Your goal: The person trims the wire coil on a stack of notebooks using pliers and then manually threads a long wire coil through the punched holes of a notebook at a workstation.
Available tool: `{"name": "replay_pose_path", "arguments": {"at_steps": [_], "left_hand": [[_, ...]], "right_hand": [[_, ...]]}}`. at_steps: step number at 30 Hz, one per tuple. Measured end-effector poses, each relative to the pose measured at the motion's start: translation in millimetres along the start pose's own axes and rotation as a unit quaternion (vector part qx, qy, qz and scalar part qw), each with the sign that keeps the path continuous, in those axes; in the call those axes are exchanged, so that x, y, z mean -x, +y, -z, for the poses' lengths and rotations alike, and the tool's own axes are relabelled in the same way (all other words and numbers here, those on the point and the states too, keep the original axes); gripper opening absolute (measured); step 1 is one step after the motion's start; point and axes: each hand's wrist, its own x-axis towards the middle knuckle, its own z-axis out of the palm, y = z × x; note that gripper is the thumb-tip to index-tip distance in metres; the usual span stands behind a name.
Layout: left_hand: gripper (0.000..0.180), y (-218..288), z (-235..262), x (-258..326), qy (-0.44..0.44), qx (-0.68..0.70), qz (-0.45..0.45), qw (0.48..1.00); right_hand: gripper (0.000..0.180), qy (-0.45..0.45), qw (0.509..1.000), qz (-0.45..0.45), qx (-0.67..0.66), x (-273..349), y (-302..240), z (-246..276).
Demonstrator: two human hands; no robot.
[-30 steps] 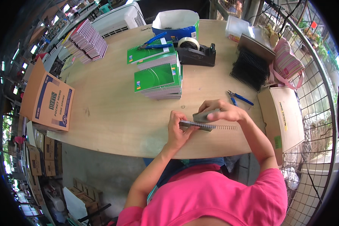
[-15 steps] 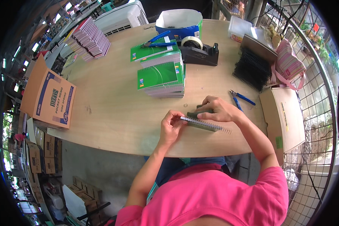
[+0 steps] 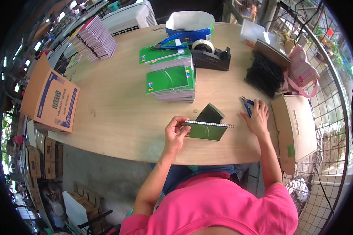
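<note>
A small green notebook (image 3: 208,131) stands on its long edge, its spiral binding on top and a loose end of coil sticking out to the right. My left hand (image 3: 177,133) pinches its left end between thumb and fingers. Just behind it lies a dark block (image 3: 210,114). Over on the right, my right hand (image 3: 259,119) is at a pair of blue-handled cutting pliers (image 3: 247,106), fingers spread, with thumb and forefinger on either side of the handles. The handles are partly covered by the fingers.
Stacked green notebooks (image 3: 170,83) stand mid-table, with another blue cutter (image 3: 166,44) on the rear stack. Behind are a black tape dispenser (image 3: 211,58) and a blue-white bin (image 3: 190,26). Black coils (image 3: 262,74) and a carton (image 3: 294,125) stand right; a cardboard box (image 3: 57,100) stands left.
My right hand has left the dark block and moved right to the pliers. The notebook, still in my left hand, has tipped so its green cover shows. The block now lies on the table.
</note>
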Motion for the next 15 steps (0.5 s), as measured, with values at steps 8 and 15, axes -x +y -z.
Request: {"name": "replay_pose_path", "arguments": {"at_steps": [8, 15], "left_hand": [[0.029, 10.0, 0.3, 6.2, 0.041, -0.007, 0.008, 0.999], [0.057, 41.9, -17.3, 1.5, 0.049, -0.020, 0.012, 0.999]], "right_hand": [[0.044, -0.003, 0.940, 0.170, -0.297, -25.6, -39.7, 73.6], [0.042, 0.023, 0.829, 0.537, -0.154, -66.7, -121.5, 134.7]]}}
